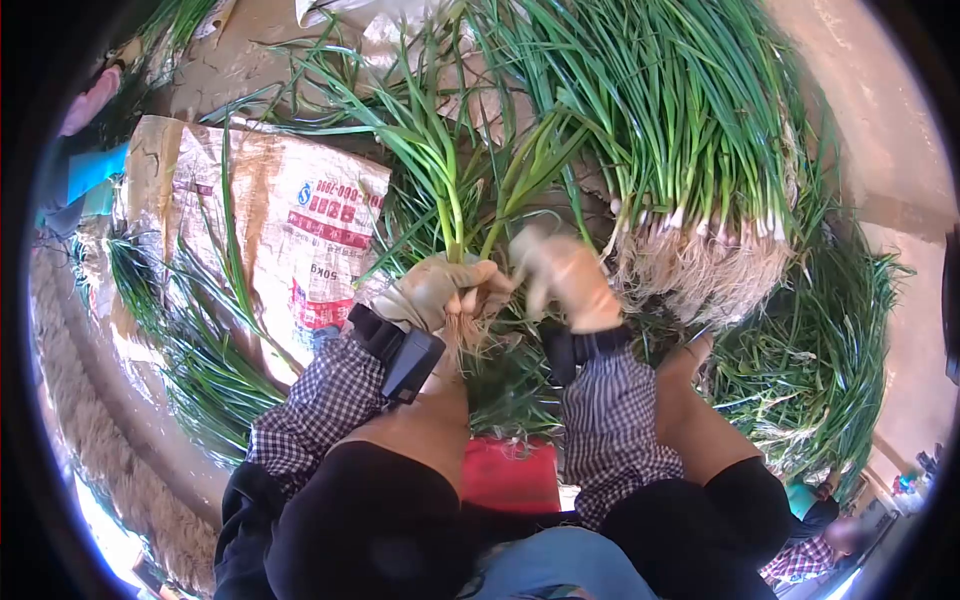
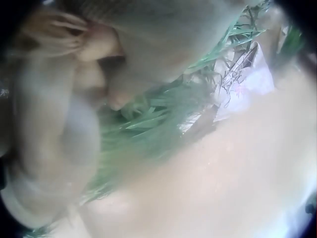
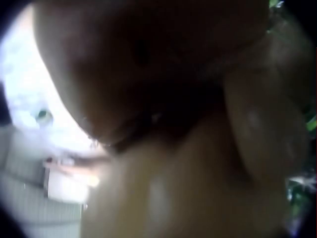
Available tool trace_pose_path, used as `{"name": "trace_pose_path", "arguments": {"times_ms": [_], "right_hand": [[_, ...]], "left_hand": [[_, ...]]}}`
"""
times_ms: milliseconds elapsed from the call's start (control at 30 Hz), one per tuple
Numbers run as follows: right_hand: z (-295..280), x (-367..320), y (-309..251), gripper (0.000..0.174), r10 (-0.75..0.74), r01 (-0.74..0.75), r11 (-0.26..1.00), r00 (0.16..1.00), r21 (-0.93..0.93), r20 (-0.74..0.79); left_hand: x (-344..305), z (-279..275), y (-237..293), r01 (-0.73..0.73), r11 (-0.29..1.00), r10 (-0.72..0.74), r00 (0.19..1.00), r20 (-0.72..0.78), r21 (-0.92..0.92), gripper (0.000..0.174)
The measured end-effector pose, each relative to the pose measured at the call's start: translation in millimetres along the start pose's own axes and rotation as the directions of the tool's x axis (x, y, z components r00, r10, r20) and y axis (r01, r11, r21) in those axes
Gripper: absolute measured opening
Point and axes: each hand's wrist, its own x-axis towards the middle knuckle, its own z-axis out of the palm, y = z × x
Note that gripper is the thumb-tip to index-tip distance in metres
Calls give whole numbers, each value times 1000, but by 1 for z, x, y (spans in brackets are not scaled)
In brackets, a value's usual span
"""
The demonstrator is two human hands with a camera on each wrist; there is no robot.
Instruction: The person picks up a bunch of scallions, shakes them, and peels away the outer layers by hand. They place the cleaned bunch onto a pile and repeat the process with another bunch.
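Note:
In the head view my gloved left hand [image 1: 425,292] grips a small bunch of spring onions [image 1: 452,205] low on the stems. Their leaves point away from me, and the pale roots [image 1: 462,325] hang below the fingers. Close on its right is my gloved right hand [image 1: 572,280], blurred, with thumb and fingers apart and nothing visible between them. The left wrist view shows the curled left fingers [image 2: 89,74] blurred, roots beside them. Dark, blurred shapes fill most of the right wrist view.
A large pile of spring onions [image 1: 690,130] lies at the upper right, roots toward me. Loose greens [image 1: 800,370] spread below it. On the left, a printed sack [image 1: 270,200] has more spring onions [image 1: 215,375] beside it. Something red [image 1: 510,475] sits between the legs.

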Motion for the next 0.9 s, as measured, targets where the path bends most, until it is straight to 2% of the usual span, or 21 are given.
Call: {"name": "trace_pose_path", "arguments": {"times_ms": [33, 67, 100, 167, 200, 267, 300, 333, 400, 433, 533, 567, 600, 633, 667, 700, 733, 767, 833, 867, 900], "right_hand": [[-13, 5, 2, 48, 7, 19, 990, 983, 139, -185], [-18, 9, 10, 55, 43, -32, 997, 987, 73, -154], [-4, 18, 14, 56, -99, 98, 995, 976, -16, -194], [20, 34, 17, 65, -25, 39, 995, 988, 87, -155], [17, 24, -7, 70, 21, -33, 991, 995, -127, -100], [18, 28, -15, 68, -7, -113, 812, 979, -572, -203], [12, 25, -19, 68, 0, -101, 823, 984, -559, -177], [16, 14, -40, 76, 290, -307, 931, 950, -197, -114], [24, 19, -30, 74, -10, -126, 896, 952, -426, -304], [28, 27, -22, 60, -222, -43, 793, 909, -607, -354], [29, 29, -11, 49, -445, 27, 526, 861, -850, -247], [27, 27, -10, 45, -569, 94, 468, 793, -879, -218], [22, 29, -13, 41, -558, 71, 512, 785, -856, -269], [11, 29, -15, 40, -299, 67, 900, 813, -431, -500], [-2, 29, -17, 38, 43, 39, 990, 834, 137, -551], [-15, 44, -3, 35, 55, -38, 996, 976, 84, -211], [-5, 33, -8, 39, 111, -123, 966, 992, -226, -64], [11, 16, -8, 45, 211, -150, 838, 976, -524, 57], [6, -3, -4, 64, 262, -195, 666, 965, -720, -20], [-16, 4, 27, 68, -107, -264, 557, 917, -787, -383], [-35, -9, 3, 68, 28, -406, 767, 795, -497, -606]], "left_hand": [[1, 3, -6, 23, 997, -22, 1000, 17, -70, 29], [1, 8, -9, 43, 999, -42, 999, 19, -26, 28], [0, 16, -8, 62, 998, -63, 998, 22, 19, 27], [1, 20, -11, 26, 1000, -26, 998, 54, 5, 27], [-2, 20, -9, 5, 993, -5, 1000, 2, 121, 27], [-8, 18, -4, -17, 937, 56, 993, -103, 348, 27], [-5, 11, -11, -24, 910, 111, 976, -188, 414, 26], [-8, 17, -7, 14, 868, 101, 974, -203, 496, 25], [-10, 31, 10, 65, 757, 102, 971, -215, 651, 23], [-6, 30, 7, 107, 738, 90, 963, -255, 666, 20], [-9, 17, -2, 55, 928, 23, 979, -205, 369, 20], [-11, 14, -3, 7, 951, 40, 989, -146, 308, 19], [-17, 15, 2, -28, 968, 54, 994, -97, 249, 18], [-28, 19, 11, -61, 981, 72, 996, -50, 182, 18], [-39, 20, 19, -93, 989, 94, 996, -6, 114, 18], [-49, 12, 24, -181, 981, 178, 983, 47, 75, 15], [-48, -3, 25, -281, 940, 320, 925, 208, -194, 11], [-56, -19, 27, -419, 866, 483, 843, 238, -273, 14], [-70, -49, 38, -578, 716, 694, 645, 319, -392, 13], [-75, -59, 42, -580, 711, 691, 680, 244, -397, 13], [-74, -68, 40, -561, 714, 684, 687, 246, -419, 13]]}}
